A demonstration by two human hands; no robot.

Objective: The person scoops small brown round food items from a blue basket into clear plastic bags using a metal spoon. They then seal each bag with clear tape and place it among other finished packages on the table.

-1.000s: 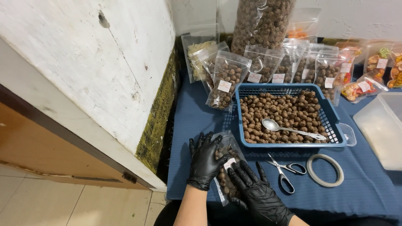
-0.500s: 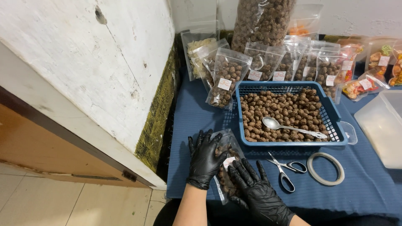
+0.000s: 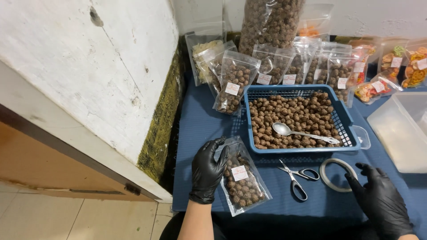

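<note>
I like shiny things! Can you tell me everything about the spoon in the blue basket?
The spoon looks like shiny silver metal, with a rounded bowl and a long thin handle. It lies flat on top of the brown balls in the blue basket, bowl facing up and looking empty. The bowl points left, and the handle runs right toward the basket's wall. No hand touches it; only the brown balls under it do.

— What does the person wear on the hands?
— Glossy black disposable gloves on both: the left hand [image 3: 207, 171], just left of the scissors [image 3: 297, 175], and the right hand [image 3: 383, 202], to their right.
— Any sleeves?
— None show; each glove ends at the wrist, with a slightly wrinkled cuff.
</note>
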